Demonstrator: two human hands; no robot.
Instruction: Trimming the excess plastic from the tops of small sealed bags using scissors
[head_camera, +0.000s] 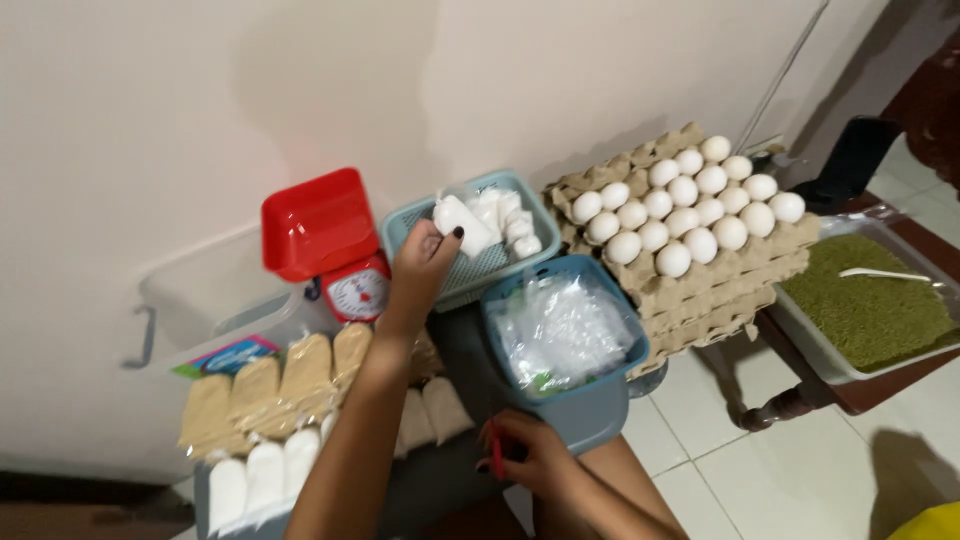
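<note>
While the left hand (425, 262) reaches up from the bottom of the view, its fingers (447, 240) are clamped on a small white plastic-wrapped packet (462, 224), held over the near-left part of a pale blue slotted plastic basket (480, 268) that holds more such packets. The packet's long axis runs from upper left to lower right, its far end tipped towards the wall. Part of its lower end is hidden behind the fingers, and what fills it cannot be made out. It looks plump, smooth and glossy. The right hand (525, 452) rests low by a blue plastic bin of clear bags (565, 335), fingers curled around a thin red object (496, 455), mostly hidden.
</note>
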